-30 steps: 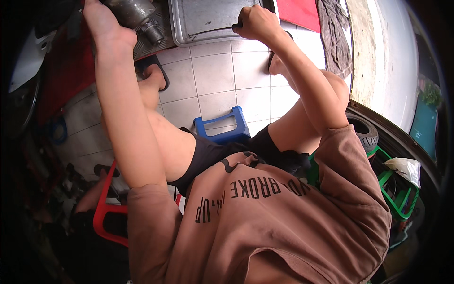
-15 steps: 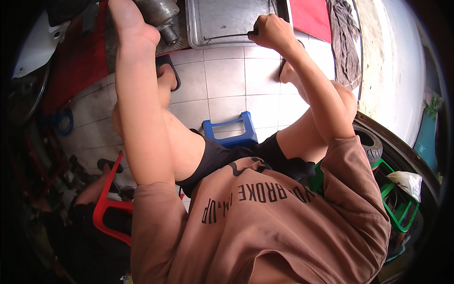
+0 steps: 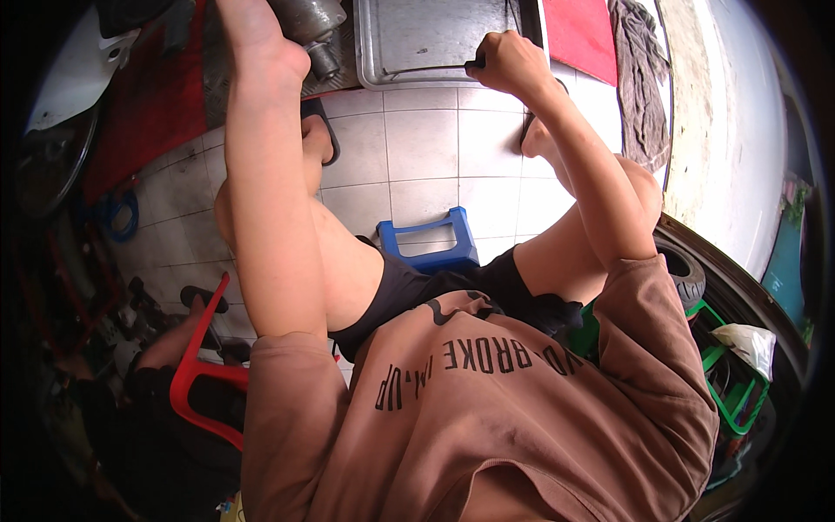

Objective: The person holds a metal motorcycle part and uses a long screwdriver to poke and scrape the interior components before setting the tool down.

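Observation:
My left arm reaches up to the far edge of the picture. Only the wrist and heel of my left hand (image 3: pixel 277 54) show; its fingers are cut off, beside a grey metal machine part (image 3: pixel 310 22). My right hand (image 3: pixel 513 63) is closed around the black grip of a thin dark rod (image 3: pixel 430 70). The rod points left across the near end of a shallow silver metal tray (image 3: pixel 370 43), and its exact kind is unclear. Another thin dark piece stands up beyond my right fist, near the tray's right wall.
A blue plastic stool (image 3: pixel 426 259) is between my legs on white floor tiles (image 3: pixel 422 157). Red mats flank the tray; a grey rag (image 3: pixel 642 87) lies right. A tyre (image 3: pixel 683 274) and green crate (image 3: pixel 739 418) are near my right elbow. Lower left, another person's leg shows beside a red chair (image 3: pixel 193 374).
The whole view has shifted slightly, so things sit a little farther right. My right hand keeps its grip on the rod, and both arms hold nearly the same pose.

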Demonstrator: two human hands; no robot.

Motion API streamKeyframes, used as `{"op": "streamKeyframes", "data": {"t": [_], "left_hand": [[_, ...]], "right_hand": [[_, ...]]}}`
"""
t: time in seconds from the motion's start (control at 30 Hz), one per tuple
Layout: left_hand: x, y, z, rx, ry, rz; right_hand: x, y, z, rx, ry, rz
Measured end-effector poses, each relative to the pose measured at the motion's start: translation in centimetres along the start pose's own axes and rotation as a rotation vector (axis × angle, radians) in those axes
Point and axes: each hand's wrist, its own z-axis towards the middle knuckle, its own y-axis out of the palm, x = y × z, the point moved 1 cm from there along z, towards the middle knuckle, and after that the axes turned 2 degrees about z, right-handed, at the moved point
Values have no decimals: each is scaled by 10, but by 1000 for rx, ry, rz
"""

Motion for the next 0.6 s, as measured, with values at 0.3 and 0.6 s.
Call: {"op": "streamKeyframes", "data": {"t": [0.3,0.6], "left_hand": [[-1,4,-6,-12,37,26],[-1,6,-8,17,39,17]], "right_hand": [[1,3,1,-16,19,-17],[0,0,0,-19,40,-46]]}}
